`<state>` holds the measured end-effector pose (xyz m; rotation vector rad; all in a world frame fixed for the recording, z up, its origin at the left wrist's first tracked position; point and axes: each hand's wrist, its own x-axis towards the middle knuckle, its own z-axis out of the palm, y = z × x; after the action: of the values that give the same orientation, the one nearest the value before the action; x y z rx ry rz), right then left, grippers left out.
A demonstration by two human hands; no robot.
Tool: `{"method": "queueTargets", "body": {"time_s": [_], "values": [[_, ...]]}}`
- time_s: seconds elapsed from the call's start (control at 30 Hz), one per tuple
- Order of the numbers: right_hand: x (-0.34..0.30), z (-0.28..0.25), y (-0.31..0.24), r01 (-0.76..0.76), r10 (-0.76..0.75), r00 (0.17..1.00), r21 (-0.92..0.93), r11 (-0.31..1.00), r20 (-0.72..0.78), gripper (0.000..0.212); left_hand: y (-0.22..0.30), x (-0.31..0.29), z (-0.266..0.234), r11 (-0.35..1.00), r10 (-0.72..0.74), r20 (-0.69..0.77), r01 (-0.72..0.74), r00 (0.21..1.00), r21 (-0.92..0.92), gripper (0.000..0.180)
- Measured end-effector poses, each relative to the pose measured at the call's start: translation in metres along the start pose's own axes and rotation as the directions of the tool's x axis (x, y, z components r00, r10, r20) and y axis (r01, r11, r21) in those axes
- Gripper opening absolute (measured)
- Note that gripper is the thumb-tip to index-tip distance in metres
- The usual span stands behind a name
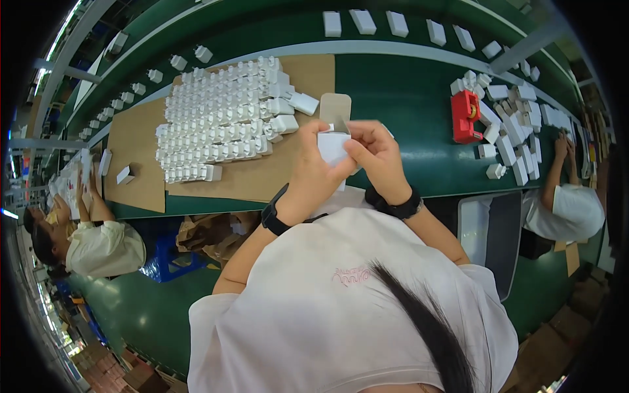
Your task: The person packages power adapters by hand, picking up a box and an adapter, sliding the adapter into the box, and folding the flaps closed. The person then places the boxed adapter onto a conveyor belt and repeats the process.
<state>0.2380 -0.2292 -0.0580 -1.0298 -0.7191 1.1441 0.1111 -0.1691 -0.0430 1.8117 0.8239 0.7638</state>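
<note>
My left hand is wrapped round a small white box, held in front of my chest over the near edge of the table. From the other side my right hand closes on the same box, its thumb on the white face and its fingers bent at the top end. Just beyond the box a grey-brown card flap stands out; whether it belongs to the box I cannot tell. To the left, white plug adapters stand in close rows on a brown cardboard sheet.
A red tape dispenser stands right of my hands, beside a heap of white boxes. More boxes and adapters line the far green belt. Co-workers sit left and right. A grey bin is below the table edge.
</note>
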Motion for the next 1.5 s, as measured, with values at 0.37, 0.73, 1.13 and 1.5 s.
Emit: {"method": "queueTargets", "body": {"time_s": [0.37,0.73,1.13,1.5], "values": [[0.000,-0.001,0.015,0.210,-0.198,0.975,-0.134,0.968,0.099,0.021,-0.008,-0.007,-0.005,1.000,-0.025,0.008,0.025,1.000,0.019,0.060],[0.010,-0.017,-0.012,0.391,-0.320,0.907,-0.264,0.881,0.275,0.019,-0.011,-0.004,-0.006,0.987,0.141,0.067,-0.145,0.988,0.061,0.062],[0.007,-0.017,-0.023,-0.071,0.101,0.992,-0.310,0.948,0.081,0.022,-0.006,-0.009,-0.009,0.969,0.126,0.152,-0.154,0.980,0.191,0.063],[0.009,-0.010,0.000,0.019,-0.003,0.994,-0.150,0.988,0.108,0.027,-0.016,0.002,-0.009,0.948,0.172,0.090,-0.190,0.981,0.254,0.062]]}}
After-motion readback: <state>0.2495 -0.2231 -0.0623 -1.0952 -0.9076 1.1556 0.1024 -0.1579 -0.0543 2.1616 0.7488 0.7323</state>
